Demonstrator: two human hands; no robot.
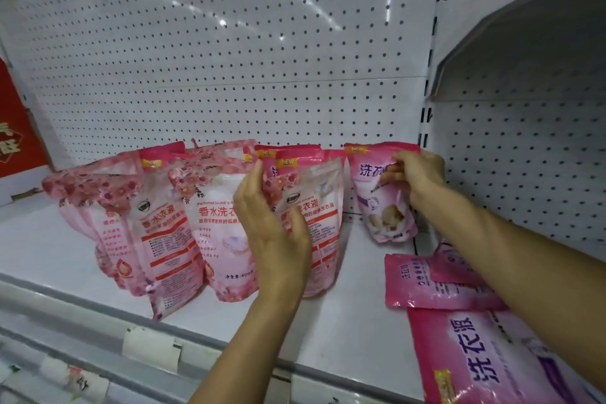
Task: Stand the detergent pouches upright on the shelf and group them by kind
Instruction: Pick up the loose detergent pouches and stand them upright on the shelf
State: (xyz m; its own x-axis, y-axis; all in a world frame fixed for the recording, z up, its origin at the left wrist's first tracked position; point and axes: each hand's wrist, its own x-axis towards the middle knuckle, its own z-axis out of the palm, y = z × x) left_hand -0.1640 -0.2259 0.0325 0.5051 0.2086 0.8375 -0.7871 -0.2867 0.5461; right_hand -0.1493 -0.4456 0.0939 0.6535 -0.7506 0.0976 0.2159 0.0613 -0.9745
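Several pink floral detergent pouches (164, 226) stand upright in a row on the white shelf (354, 311). My left hand (272, 226) wraps around the side of the rightmost floral pouch (318, 207). To its right a purple-and-pink pouch (380, 203) stands against the back wall, and my right hand (416, 174) pinches its top edge. More purple-and-pink pouches lie flat at the right: one (423, 282) on the shelf, another (485, 364) at the front edge, a third (449, 262) partly hidden under my right forearm.
A white pegboard back wall (229, 59) rises behind the shelf. A red and white box (16, 141) sits at the far left. A higher shelf (524, 36) juts out at the upper right. Price-tag holders (151, 344) line the front rail.
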